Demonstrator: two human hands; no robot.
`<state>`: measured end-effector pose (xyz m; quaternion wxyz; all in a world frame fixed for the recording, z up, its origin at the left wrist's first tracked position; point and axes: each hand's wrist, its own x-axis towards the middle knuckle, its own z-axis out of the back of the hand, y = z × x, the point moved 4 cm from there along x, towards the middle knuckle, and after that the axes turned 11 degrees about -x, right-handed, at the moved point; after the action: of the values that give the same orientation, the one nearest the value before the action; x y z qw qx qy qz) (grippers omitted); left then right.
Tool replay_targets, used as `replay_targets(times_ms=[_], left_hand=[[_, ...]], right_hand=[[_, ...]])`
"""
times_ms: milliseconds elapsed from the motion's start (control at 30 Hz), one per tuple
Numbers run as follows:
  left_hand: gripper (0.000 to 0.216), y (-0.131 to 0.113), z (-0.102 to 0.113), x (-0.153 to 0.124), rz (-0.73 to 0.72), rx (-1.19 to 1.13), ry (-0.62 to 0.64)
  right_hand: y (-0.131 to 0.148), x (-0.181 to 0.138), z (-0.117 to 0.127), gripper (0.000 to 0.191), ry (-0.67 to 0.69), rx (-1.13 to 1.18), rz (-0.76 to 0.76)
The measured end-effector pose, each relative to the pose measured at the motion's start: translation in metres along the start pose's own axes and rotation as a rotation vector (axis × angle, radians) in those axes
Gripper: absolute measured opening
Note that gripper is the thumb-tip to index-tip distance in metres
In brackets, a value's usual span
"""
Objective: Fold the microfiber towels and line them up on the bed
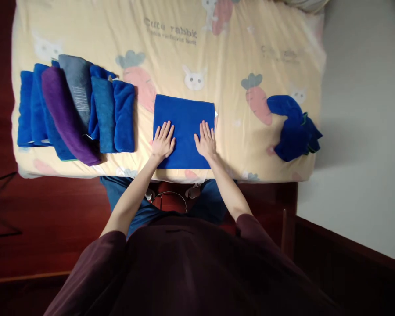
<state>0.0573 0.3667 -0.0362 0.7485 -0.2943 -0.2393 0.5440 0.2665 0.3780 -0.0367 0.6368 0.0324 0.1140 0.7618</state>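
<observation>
A folded blue towel (184,114) lies flat on the yellow bedsheet (237,39), near the bed's front edge. My left hand (163,141) rests flat on its left half, fingers stretched out. My right hand (205,140) lies flat on its right half, fingers also stretched. Neither hand holds anything.
A row of folded towels (75,109), blue, purple and grey, overlaps at the left of the bed. A crumpled dark blue towel heap (294,127) sits at the bed's right edge. Dark wooden floor (46,219) is on the left, a pale wall (365,131) on the right.
</observation>
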Motion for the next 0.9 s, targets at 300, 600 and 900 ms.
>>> replay_targets(times_ms=[300,600,900], left_hand=[[0.064,-0.037,-0.026,-0.054,-0.047,0.004,0.094],[0.064,-0.039,-0.018,-0.092,0.041,0.037,-0.011],[0.067,0.004,0.017,-0.163,0.229,-0.013,-0.159]], right_hand=[[0.058,-0.049,-0.009,0.062,-0.011,-0.017,0.065],[0.062,-0.093,-0.013,0.061,-0.051,0.034,-0.012],[-0.015,-0.152,-0.010,0.059,-0.161,0.073,-0.267]])
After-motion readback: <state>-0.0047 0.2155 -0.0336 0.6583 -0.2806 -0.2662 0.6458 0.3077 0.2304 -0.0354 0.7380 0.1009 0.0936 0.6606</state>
